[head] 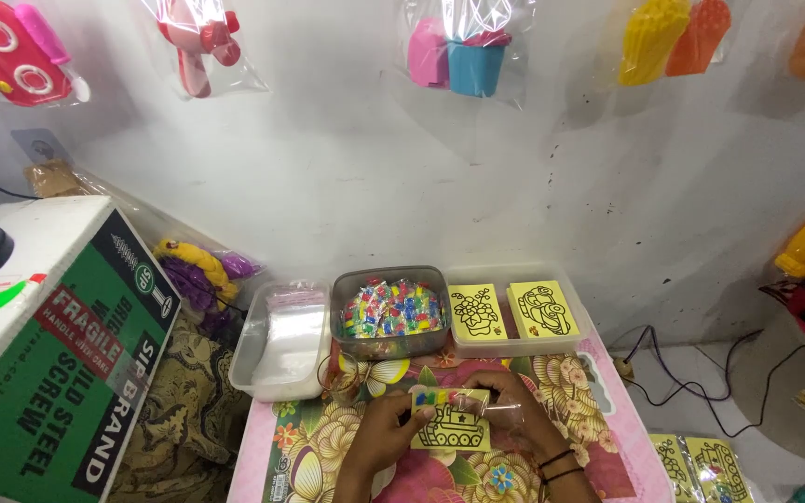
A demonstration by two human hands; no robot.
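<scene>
We held a yellow card (453, 429) printed with a black tank outline over the floral worktop (309, 447), both hands on it. Our left hand (386, 430) pinched the card's left edge between thumb and fingers. Our right hand (511, 410) gripped its right edge, the fingers curled over a clear plastic sleeve (503, 410). A strip of small coloured packets (438, 398) lay along the card's top edge, touching it.

Just beyond the card stood a grey tub (391, 312) filled with more coloured packets. Left of the tub, touching it, sat a clear tray (283, 337) of plastic bags. Right of the tub, a second clear tray (514, 315) held two stacks of yellow outline cards. Well left of the tub stood a green and white carton (58, 354). Bagged toys (463, 42) hung on the wall above the tub.
</scene>
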